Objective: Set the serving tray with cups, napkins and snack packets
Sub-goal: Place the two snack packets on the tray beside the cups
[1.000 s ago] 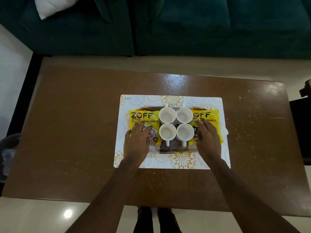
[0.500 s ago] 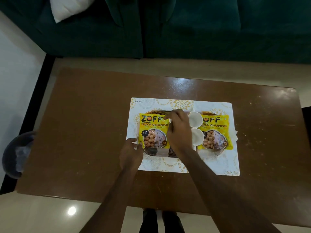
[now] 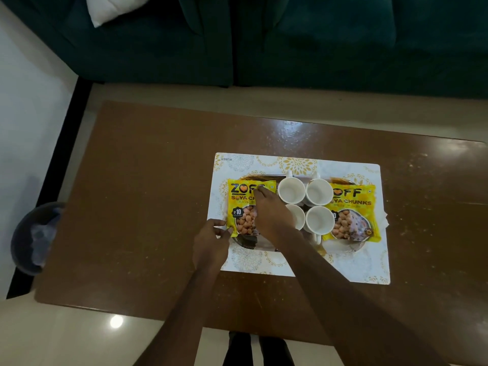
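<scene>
Presently the left snack packet (image 3: 239, 204) is being squared up at the left end of the serving tray (image 3: 260, 177). It is pressed flat by the right hand (image 3: 272, 216), whose fingers are stretched out across the printed lettering and are curled round nothing. Its near left corner is pinched by the curled fingertips of the left hand (image 3: 211, 243), just at the tray's near left corner.

The four white cups (image 3: 318, 192) are grouped two by two in the middle of the tray, the near left one partly hidden by the right wrist. The right snack packet (image 3: 353, 215) is laid at the right end, and a white napkin (image 3: 385, 221) is seen poking out from under it past the tray's right edge. The tray is set on a patterned placemat (image 3: 295, 163) on the right half of the table (image 3: 158, 207).

The setting is judged almost complete, with only alignment left to do. For the next move, the packet should be nudged parallel to the tray's left edge without the adjacent cups being knocked, and both hands then lifted clear.
</scene>
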